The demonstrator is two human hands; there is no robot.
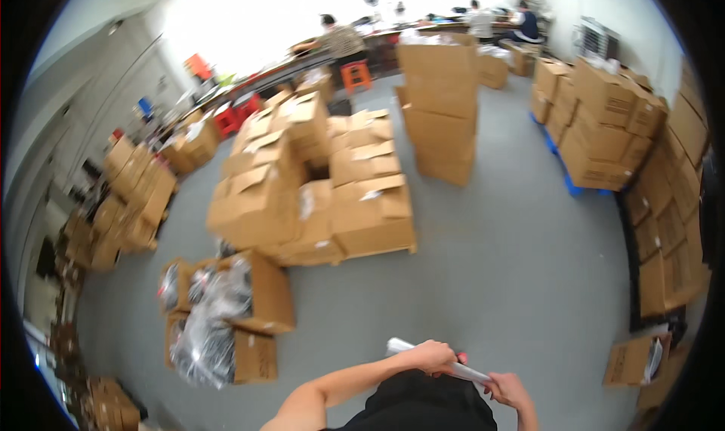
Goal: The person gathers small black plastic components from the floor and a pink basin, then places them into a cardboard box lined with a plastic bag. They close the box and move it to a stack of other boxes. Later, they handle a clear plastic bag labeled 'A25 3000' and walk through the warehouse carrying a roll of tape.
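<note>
My left hand (432,355) and my right hand (509,389) both grip a long pale roll (400,346) held across my front, low in the view. The roll's left end sticks out past my left hand; its right end reaches my right hand. A small red part shows beside my left hand. Below my hands is grey floor (498,280).
Open cardboard boxes with shiny plastic bags (219,318) stand at lower left. A stack of cardboard boxes (317,197) fills the middle, a taller stack (442,106) behind it. More boxes line the right wall (664,204) and left side (136,197). People sit at tables (343,42) at the back.
</note>
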